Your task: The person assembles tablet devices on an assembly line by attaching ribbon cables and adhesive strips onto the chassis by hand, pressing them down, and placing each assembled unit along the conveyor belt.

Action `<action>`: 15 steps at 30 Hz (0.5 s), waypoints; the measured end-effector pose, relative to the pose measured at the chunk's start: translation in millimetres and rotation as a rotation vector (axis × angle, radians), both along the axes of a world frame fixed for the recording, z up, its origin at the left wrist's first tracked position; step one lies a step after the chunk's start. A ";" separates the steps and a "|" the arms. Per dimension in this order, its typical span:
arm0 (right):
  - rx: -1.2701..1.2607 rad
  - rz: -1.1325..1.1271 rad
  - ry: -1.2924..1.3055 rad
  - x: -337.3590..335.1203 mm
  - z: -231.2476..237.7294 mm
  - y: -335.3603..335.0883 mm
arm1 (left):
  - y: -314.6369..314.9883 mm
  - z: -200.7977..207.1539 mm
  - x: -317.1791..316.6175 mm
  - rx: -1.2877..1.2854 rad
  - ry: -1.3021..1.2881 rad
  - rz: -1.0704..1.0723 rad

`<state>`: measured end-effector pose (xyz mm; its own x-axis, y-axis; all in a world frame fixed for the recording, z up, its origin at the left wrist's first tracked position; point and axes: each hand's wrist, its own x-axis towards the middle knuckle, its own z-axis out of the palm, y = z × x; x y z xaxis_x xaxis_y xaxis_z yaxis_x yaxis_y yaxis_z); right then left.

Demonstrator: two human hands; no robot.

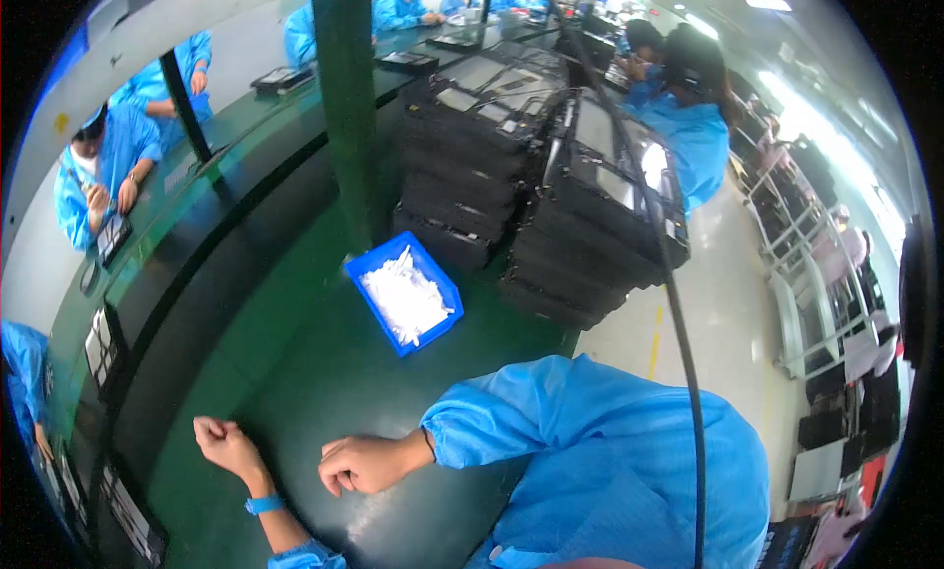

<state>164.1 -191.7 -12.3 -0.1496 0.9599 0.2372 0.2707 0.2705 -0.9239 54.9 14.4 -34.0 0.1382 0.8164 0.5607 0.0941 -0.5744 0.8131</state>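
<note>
My left hand point(228, 447), with a blue band round the wrist, is curled into a loose fist over the green worktop point(295, 372). To its right is my right hand point(362, 466), a thin dark band at its wrist; its fingers bend downward and nothing shows in them. The two hands are apart. Beyond them a blue plastic bin point(454, 315) holds a heap of small white pieces point(405, 294), too small to name.
Tall stacks of black trays point(462, 190) holding flat panels stand behind the bin, beside a green post point(346, 117). A dark conveyor belt point(187, 323) curves along the left, with panel units point(100, 345) on it. Co-workers point(103, 171) in blue sit across. A black cable point(678, 323) hangs at right.
</note>
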 end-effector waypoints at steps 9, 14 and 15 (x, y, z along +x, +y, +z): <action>0.218 0.191 -0.359 14.9 2.4 -32.0 | -7.3 14.9 17.7 -0.144 0.216 -0.076; 0.107 0.143 -0.462 25.7 17.9 -30.3 | -7.8 8.2 19.1 -0.201 0.211 -0.104; 0.089 0.131 -0.415 28.0 18.7 -31.8 | -10.7 10.4 22.7 -0.221 0.228 -0.109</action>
